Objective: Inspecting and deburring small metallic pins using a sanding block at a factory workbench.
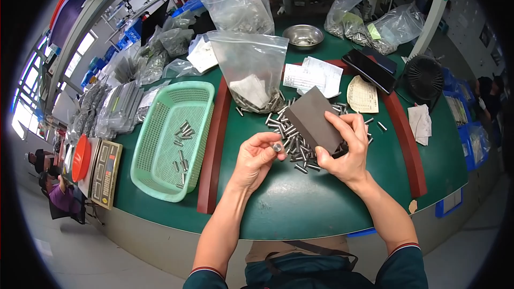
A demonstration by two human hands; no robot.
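My left hand (pixel 256 161) pinches a short metal pin (pixel 277 147) between thumb and fingers, its round end facing up. Close beside it on the right, my right hand (pixel 346 147) grips a dark grey-brown rectangular block (pixel 317 120), tilted, with the thumb on its near edge and the fingers over its top. A pile of loose metal pins (pixel 292 142) lies on the green table under and around the block, partly hidden by it. To the left, a light green perforated basket (pixel 140 152) has several pins (pixel 184 131) lying on its bottom.
Dark red wooden strips (pixel 211 166) frame the work area. Behind the pile stand a clear bag of pins (pixel 251 75), papers (pixel 316 76) and a steel bowl (pixel 303 36). A phone (pixel 369 69) and a black fan (pixel 424 77) are at right; a scale (pixel 105 174) is far left.
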